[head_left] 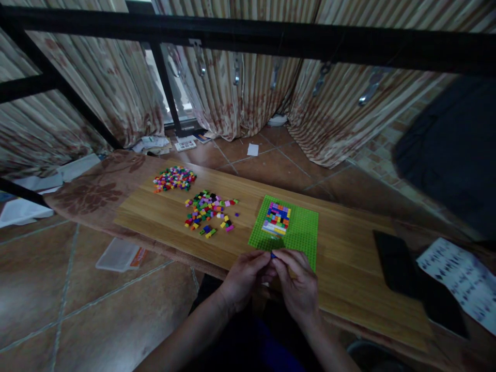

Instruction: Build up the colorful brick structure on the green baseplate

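Hands together, blue brick between them, green baseplate just beyond

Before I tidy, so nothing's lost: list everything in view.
board: one, brown, centre
baseplate: one, green, on board
brick patch: one, multicoloured, on baseplate
held brick: one, blue, lower centre
loose bricks: many, multicoloured, board's left
cloth: one, brown, under board
slab: one or two, black, right
printed sheet: one, white, right
tray: one, clear, floor left
papers: several, white, floor behind
curtains: several, striped, behind
hooked frame: one, black, above
unclear shape: one, dark, upper right
left hand, right hand: one each, lower centre
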A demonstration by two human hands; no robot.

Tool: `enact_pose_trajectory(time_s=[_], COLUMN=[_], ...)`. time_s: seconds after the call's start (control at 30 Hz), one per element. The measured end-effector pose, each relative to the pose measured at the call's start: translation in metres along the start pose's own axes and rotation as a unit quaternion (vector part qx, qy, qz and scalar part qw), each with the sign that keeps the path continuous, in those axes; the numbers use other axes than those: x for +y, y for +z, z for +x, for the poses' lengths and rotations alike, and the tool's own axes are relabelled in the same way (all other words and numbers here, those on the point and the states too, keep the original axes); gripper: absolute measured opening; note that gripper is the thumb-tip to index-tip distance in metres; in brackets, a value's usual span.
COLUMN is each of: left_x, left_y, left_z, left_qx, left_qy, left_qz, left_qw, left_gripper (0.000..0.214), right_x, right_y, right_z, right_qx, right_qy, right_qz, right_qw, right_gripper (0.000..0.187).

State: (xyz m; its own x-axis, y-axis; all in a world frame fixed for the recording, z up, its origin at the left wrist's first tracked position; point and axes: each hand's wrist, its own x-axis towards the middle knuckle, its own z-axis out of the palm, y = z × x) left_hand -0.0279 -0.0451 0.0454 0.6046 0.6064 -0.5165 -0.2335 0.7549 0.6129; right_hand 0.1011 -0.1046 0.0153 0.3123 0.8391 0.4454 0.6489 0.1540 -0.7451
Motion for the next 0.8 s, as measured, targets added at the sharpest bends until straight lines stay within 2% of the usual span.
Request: enact_pose_trajectory(time_s=[0.33,0.47,0.6,0.8], left_x=[0.001,0.0,0.003,0.013], left_y=[-0.005,-0.01,-0.013,-0.013], left_z=[0.006,0.013,0.019,0.024], left_qx=[-0.008,-0.014,-0.013,-0.025], left_qy=[-0.013,0.067,0.153,0.171], left_qz=[-0.012,0.113,0.258,0.332], left_qw=[1.0,0.991,0.954,0.927], left_gripper=[0.039,0.042,0.043,0.044], right_x=[-0.004,-0.005,-0.003,-0.003], right_y=[-0.009,-0.015,-0.019,-0.024], right_z=[0.009,0.016,0.023,0.035], right_qx=[-0.032,-0.104,-0.142,-0.155], right_qy=[-0.001,-0.018,-0.025,-0.062], right_qz=[-0.002,-0.003,-0.02,-0.047], right_qw=[0.999,0.994,0.989,0.985], right_gripper=[0.022,0.023,0.016,0.016])
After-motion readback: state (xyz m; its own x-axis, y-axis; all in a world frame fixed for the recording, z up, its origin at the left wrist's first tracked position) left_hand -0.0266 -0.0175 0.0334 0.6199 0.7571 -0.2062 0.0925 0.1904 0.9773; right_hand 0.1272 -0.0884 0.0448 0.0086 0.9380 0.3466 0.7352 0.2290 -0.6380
